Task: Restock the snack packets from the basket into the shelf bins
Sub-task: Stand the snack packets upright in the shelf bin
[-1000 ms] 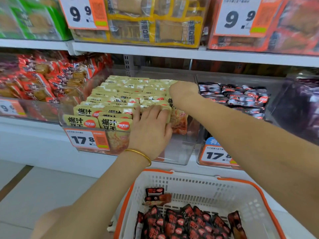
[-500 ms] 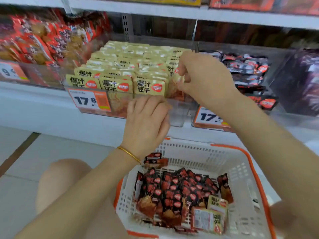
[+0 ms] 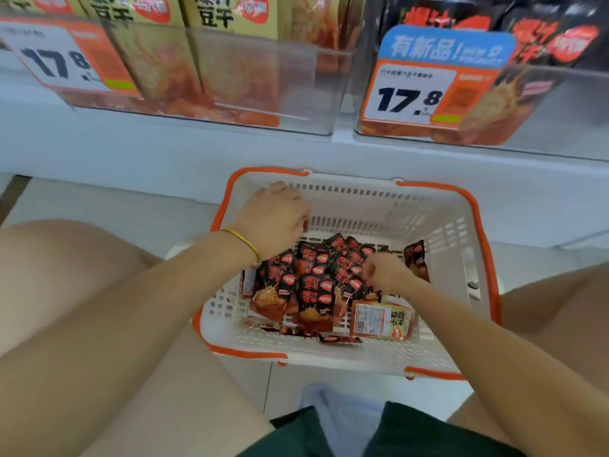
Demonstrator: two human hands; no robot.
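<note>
Head view: the white-and-orange basket holds a pile of black snack packets plus one yellow packet, so most restocking remains. The right hand curls its fingers into the pile. The left hand is curled, contents indiscernible. The yellow-packet bin looks stocked.

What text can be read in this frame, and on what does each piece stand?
"17.8": right price tag.
"有新品!": blue topper above that tag.
"17.8": left price tag.
"豆干": yellow packets in the left bin.
Small print on both tags and the basket packets: too blurred to read.
</note>
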